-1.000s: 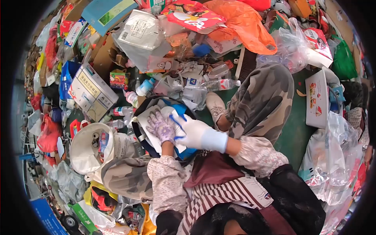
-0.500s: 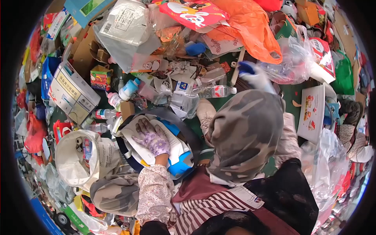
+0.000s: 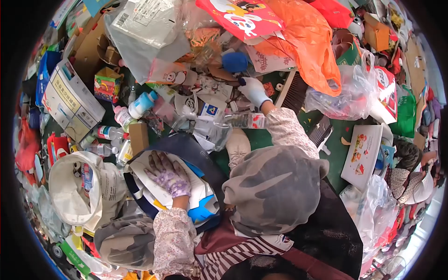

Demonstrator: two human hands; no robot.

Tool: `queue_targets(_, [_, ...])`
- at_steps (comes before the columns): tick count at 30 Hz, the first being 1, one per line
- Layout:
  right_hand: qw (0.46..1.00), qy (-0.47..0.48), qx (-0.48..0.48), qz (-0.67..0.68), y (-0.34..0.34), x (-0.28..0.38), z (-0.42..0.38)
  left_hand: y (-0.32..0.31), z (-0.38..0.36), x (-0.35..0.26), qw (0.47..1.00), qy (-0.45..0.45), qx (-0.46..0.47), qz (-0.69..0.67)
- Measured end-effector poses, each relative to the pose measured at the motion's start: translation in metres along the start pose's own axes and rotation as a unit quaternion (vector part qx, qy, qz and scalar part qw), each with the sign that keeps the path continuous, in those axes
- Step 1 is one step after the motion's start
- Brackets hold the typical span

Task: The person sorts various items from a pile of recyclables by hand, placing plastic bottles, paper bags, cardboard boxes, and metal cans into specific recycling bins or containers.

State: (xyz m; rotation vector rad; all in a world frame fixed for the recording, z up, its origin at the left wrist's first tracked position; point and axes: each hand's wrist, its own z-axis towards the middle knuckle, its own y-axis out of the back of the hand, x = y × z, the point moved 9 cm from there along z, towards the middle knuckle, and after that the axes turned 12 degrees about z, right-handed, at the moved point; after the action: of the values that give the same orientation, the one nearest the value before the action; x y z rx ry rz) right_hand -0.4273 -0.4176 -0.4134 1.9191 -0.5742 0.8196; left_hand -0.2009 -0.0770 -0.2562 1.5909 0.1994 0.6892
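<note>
My left hand (image 3: 169, 177), in a purple floral glove, lies with fingers spread on white papers (image 3: 145, 173) inside a dark blue bag (image 3: 179, 144). Blue and yellow pieces show beside the papers. My right hand (image 3: 255, 92), in a white glove with dark blue fingertips, reaches into the pile with its fingers drawn together. Its fingertips are beside a brown piece (image 3: 221, 73); what they grip is too small to make out. Near the right wrist lies a clear bottle with a red and white label (image 3: 256, 121). A blue crumpled item (image 3: 234, 61) lies above the hand.
A white bucket-like bag (image 3: 74, 186) stands at left, below a printed carton (image 3: 73, 103). Orange plastic (image 3: 303, 37) and a clear bag (image 3: 343, 91) lie at upper right. A white box (image 3: 361, 156) is farther right. Camouflage cloth (image 3: 275, 191) covers a rounded shape in front.
My right hand has moved left and into the pile, beside the brown piece. The left hand still rests on the papers. The whole view has shifted somewhat.
</note>
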Motion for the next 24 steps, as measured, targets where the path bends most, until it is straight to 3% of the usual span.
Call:
queue_targets(2, [0.967,-0.042,0.048,0.246,0.010,-0.016,-0.018,-0.002,0.000,0.001,1.000,-0.001,0.009,0.003])
queue_targets(4, [0.810,-0.073,0.040,0.581,0.034,-0.030,-0.044,-0.003,0.002,0.002,1.000,0.003,0.017,0.011])
queue_targets(5, [0.735,-0.090,0.052,0.670,0.050,-0.018,-0.065,-0.001,0.003,0.001,1.000,0.005,0.020,0.015])
queue_targets(6, [0.714,-0.075,0.028,0.696,0.067,-0.023,-0.080,0.001,0.003,-0.001,1.000,0.004,0.023,0.018])
queue_targets(8, [0.768,0.037,0.020,0.638,0.101,-0.040,-0.097,0.005,0.003,-0.004,1.000,0.006,0.015,0.017])
queue_targets(9, [0.634,-0.027,0.073,0.769,0.102,-0.052,-0.103,0.004,0.002,-0.004,1.000,0.004,0.006,0.013])
queue_targets(13, [0.543,0.027,0.012,0.839,0.151,-0.074,-0.152,-0.002,0.001,0.000,1.000,0.002,-0.021,0.008])
queue_targets(18, [0.516,0.089,0.017,0.852,0.216,-0.075,-0.193,0.001,0.000,-0.001,0.999,0.013,-0.028,0.013])
queue_targets(20, [0.551,0.070,-0.057,0.829,0.245,-0.081,-0.208,0.000,0.000,0.001,1.000,0.010,-0.027,0.011])
queue_targets(22, [0.537,0.086,0.013,0.839,0.269,-0.075,-0.216,0.000,0.000,0.000,1.000,0.008,-0.023,0.012])
queue_targets(24, [0.609,0.098,-0.097,0.781,0.299,-0.085,-0.231,0.001,0.001,0.000,1.000,0.007,-0.016,0.015])
